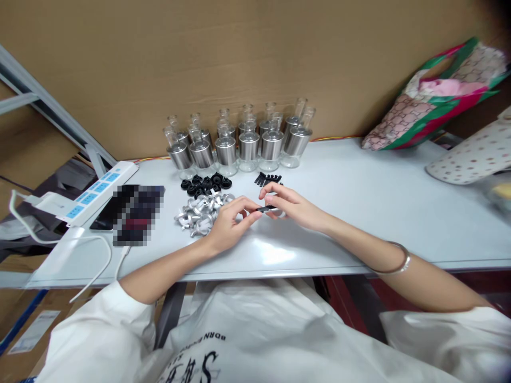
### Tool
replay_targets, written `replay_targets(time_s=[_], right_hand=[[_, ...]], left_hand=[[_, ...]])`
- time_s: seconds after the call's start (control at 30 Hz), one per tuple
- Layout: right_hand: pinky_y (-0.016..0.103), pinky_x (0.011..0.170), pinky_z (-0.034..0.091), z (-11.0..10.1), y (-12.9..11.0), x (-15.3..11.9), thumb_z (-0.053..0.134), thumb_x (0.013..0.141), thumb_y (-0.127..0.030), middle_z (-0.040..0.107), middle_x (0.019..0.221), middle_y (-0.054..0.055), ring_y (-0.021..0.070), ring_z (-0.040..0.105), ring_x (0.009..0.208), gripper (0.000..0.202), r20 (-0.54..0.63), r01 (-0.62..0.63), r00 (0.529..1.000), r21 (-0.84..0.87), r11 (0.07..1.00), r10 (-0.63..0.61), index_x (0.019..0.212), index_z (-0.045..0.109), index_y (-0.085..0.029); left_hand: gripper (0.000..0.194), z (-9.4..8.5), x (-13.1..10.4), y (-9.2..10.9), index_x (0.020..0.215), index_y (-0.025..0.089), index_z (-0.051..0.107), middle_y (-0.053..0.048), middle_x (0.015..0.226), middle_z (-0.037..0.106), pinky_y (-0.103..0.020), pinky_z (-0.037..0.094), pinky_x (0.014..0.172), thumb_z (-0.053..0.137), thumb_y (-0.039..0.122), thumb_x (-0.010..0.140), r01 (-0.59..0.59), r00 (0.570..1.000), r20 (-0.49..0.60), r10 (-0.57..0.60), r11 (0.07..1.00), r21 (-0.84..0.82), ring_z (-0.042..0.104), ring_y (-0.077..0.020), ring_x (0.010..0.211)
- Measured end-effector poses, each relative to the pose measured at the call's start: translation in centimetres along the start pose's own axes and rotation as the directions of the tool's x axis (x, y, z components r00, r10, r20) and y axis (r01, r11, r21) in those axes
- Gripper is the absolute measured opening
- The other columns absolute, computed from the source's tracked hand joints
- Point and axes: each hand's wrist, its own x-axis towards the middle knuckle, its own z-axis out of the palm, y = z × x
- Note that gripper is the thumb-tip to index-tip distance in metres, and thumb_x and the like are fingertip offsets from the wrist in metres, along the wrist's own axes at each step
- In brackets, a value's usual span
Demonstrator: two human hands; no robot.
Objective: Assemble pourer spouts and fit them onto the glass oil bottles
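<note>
Black part [263,209] near silver fittings [196,218], bottles [249,144] behind

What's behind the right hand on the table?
Just beyond the right hand are small black pieces; farther back stand bottles. The hand covers the table beneath it, so anything there can't be seen.

Silvery parts [199,217] metallic-looking; bottles [249,143] glass; tabletop [383,205] glossy.

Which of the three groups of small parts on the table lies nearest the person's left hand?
The pile of silver pieces, right beside the left hand; the round black stoppers and small black strips lie farther from it.
</note>
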Motion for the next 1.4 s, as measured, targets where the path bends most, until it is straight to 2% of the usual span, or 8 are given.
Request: replay_targets(time_s=[0.17,0.4,0.57,0.83,1.03,1.23,1.4], right_hand=[[0.022,0.058,0.036,0.05,-0.23,-0.22,0.045,0.086,-0.047,0.045,0.08,-0.003,0.0086,0.046,0.063,0.026,-0.009,-0.009,1.0,-0.024,1.0,0.009,0.089,0.046,-0.021],[0.023,0.062,0.039,0.08,-0.26,-0.32,0.043,0.089,-0.046,0.048,0.084,-0.002,0.0086,0.047,0.065,0.025,0.019,-0.007,1.0,-0.057,0.998,0.008,0.092,0.044,-0.022],[0.024,0.061,0.039,0.02,-0.35,-0.45,0.042,0.09,-0.049,0.049,0.079,-0.003,0.0101,0.049,0.064,0.027,0.025,-0.025,0.999,-0.086,0.996,0.027,0.097,0.042,-0.023],[0.029,0.068,0.043,-0.26,0.3,-0.25,0.04,0.091,-0.051,0.046,0.077,-0.003,0.0121,0.048,0.067,0.03,0.059,0.064,0.997,-0.156,0.986,-0.055,0.103,0.041,-0.023],[0.023,0.055,0.037,-0.27,0.08,-0.4,0.039,0.091,-0.049,0.046,0.075,-0.003,0.0121,0.047,0.065,0.029,0.069,0.023,0.998,-0.189,0.982,-0.01,0.106,0.038,-0.024],[0.021,0.052,0.037,-0.29,0.04,-0.44,0.039,0.091,-0.048,0.046,0.075,-0.003,0.0117,0.047,0.064,0.029,0.08,0.026,0.997,-0.174,0.984,-0.012,0.107,0.036,-0.023],[0.022,0.053,0.038,-0.44,-0.12,-0.54,0.038,0.089,-0.032,0.047,0.074,-0.003,0.0118,0.043,0.062,0.021,0.109,0.021,0.994,-0.216,0.976,0.003,0.108,0.036,-0.023]], left_hand=[[0.013,-0.17,0.2,0.1,0.088,0.019,0.067,-0.003,0.082,0.066,-0.023,0.047,0.063,0.06,0.029,0.086,-0.037,0.999,-0.015,0.037,0.999,0.012,0.059,-0.0113,0.072],[0.02,0.03,-0.26,0.11,0.096,0.018,0.066,-0.002,0.078,0.064,-0.018,0.046,0.05,0.058,0.034,0.086,0.113,0.993,0.043,-0.113,0.994,0.009,0.061,-0.0107,0.066],[0.015,0.11,-0.27,0.08,0.086,0.017,0.065,-0.002,0.075,0.065,-0.02,0.046,0.055,0.06,0.032,0.086,0.041,0.999,-0.011,-0.04,0.998,0.055,0.06,-0.0119,0.069],[0.015,-0.01,-0.1,-0.17,0.085,0.018,0.067,-0.001,0.073,0.064,-0.023,0.044,0.059,0.061,0.033,0.085,-0.059,0.998,-0.008,0.06,0.994,0.089,0.057,-0.0113,0.065],[0.014,0.11,-0.15,-0.02,0.085,0.017,0.067,0.0,0.071,0.063,-0.023,0.043,0.06,0.061,0.03,0.086,-0.082,0.996,-0.017,0.084,0.99,0.116,0.056,-0.0112,0.064],[0.012,0.14,-0.19,0.17,0.085,0.017,0.065,0.0,0.072,0.063,-0.023,0.044,0.059,0.061,0.028,0.086,-0.078,0.996,-0.035,0.084,0.985,0.156,0.057,-0.0116,0.065],[0.014,0.05,-0.18,-0.18,0.087,0.017,0.067,-0.001,0.071,0.062,-0.023,0.043,0.059,0.061,0.03,0.086,-0.126,0.991,-0.012,0.13,0.979,0.157,0.056,-0.011,0.063]])
